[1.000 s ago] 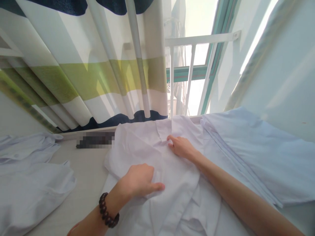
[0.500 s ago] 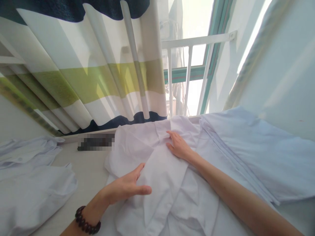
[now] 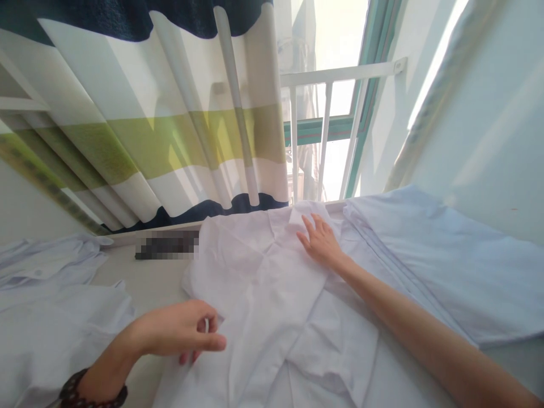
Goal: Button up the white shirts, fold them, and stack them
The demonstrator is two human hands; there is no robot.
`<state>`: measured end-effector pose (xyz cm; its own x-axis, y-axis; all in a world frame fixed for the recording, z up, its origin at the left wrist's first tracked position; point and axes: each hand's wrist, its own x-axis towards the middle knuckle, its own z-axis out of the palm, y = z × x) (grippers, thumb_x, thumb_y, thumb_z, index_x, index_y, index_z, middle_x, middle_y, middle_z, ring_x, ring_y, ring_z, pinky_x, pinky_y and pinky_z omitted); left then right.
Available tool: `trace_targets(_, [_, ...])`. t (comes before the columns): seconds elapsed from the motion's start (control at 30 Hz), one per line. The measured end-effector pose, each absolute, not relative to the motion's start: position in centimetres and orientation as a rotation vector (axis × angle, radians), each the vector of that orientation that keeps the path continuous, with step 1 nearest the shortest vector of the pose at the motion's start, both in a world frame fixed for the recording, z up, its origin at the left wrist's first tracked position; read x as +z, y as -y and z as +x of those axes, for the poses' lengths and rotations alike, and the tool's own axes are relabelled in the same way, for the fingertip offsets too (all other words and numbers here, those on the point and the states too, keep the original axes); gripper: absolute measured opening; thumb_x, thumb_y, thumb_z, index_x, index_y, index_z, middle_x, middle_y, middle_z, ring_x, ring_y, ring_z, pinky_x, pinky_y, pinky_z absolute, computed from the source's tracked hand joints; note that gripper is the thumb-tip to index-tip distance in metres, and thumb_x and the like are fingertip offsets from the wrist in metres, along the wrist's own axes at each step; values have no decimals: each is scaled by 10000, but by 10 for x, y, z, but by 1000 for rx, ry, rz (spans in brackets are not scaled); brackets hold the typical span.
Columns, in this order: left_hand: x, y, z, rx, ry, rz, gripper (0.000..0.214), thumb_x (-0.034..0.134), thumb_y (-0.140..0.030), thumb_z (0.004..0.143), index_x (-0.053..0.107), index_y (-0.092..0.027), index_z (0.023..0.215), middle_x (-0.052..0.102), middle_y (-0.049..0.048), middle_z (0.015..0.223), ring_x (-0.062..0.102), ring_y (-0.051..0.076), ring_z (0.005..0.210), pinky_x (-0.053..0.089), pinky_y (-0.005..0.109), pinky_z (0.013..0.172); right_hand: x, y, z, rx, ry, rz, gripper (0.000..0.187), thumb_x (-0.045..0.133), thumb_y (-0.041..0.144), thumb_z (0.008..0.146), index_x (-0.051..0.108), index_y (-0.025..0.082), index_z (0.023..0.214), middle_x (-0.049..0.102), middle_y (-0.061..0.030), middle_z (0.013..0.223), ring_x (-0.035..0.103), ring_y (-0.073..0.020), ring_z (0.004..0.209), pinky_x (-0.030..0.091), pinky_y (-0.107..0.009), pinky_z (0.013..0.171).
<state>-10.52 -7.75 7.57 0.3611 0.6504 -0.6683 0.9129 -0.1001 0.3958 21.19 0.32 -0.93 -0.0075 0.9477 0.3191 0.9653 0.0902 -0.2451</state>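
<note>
Head view shows a white shirt [image 3: 259,294] spread across the middle of the table [image 3: 148,283], its collar end reaching the far edge by the window rail [image 3: 340,73]. Right hand [image 3: 322,245] lies flat on it near that far edge, fingers spread and gripping nothing, seemingly pinning the cloth in place. Left hand [image 3: 178,334] hovers at the shirt's left edge, fingers loosely curled and empty. Other white garments [image 3: 51,306] lie at the table's left edge, and a folded stack [image 3: 437,266] along the right.

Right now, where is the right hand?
In the head view, the right hand lies flat near the white shirt collar, below the window rail.
</note>
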Motion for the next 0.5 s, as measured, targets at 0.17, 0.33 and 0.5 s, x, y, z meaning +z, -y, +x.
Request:
trace_targets(0.17, [60, 31, -68, 239, -1853, 2345, 570, 309, -587, 886, 595, -171, 1152, 627, 122, 1214, 549, 289, 1147, 407, 406, 967, -15, -8, 219, 198, 2100, -2059, 665, 214, 563, 952, 245, 189, 1501, 174, -150, 1568, 132, -280, 1439, 110, -432, 1139])
trace_targets(0.33, [1, -1, -41, 26, -1947, 2435, 697, 301, -559, 915, 335, -117, 1453, 250, 170, 1540, 206, 327, 1422, 181, 480, 1138, -22, -7, 225, 229, 2048, -2138, 667, 162, 608, 937, 219, 262, 1504, 123, -120, 1584, 80, -257, 1448, 52, -430, 1142])
trace_targets(0.5, [-10, -18, -42, 41, -1958, 2498, 709, 263, -585, 923, 288, -144, 1478, 203, 158, 1557, 169, 318, 1433, 159, 486, 1147, -16, -24, 230, 253, 2006, -2168, 672, 219, 616, 925, 251, 262, 1495, 151, -128, 1576, 85, -316, 1441, 76, -476, 1127])
